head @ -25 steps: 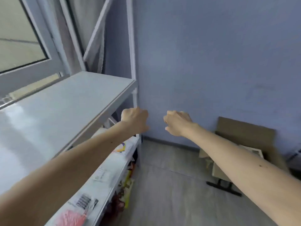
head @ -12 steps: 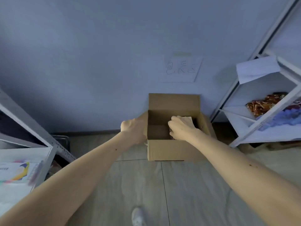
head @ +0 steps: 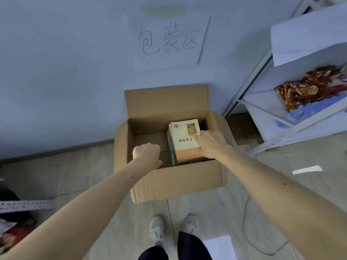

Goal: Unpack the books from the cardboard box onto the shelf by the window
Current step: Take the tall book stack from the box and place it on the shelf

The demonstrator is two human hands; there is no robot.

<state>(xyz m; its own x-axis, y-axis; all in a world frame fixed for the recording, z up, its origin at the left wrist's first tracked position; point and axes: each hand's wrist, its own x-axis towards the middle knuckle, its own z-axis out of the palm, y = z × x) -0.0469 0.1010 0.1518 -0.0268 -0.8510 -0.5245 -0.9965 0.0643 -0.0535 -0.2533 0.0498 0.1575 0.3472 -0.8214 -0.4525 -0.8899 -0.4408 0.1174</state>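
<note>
Both hands now lower & deeper in the cardboard box [head: 176, 181] vs 0.5 s ago. Right hand [head: 211, 145] fingers rest on top book [head: 185, 136] of a stack at box's right side; whether they're curled round its edge, can't tell. Left hand [head: 147, 155] loosely curled, holding nothing, over box's bare left half. Box flaps open, on floor against wall; paper sign [head: 169, 40] above it, white shelf w/ snack packets [head: 308, 91] to box's right. Shoes [head: 156, 229] in front of box.
</note>
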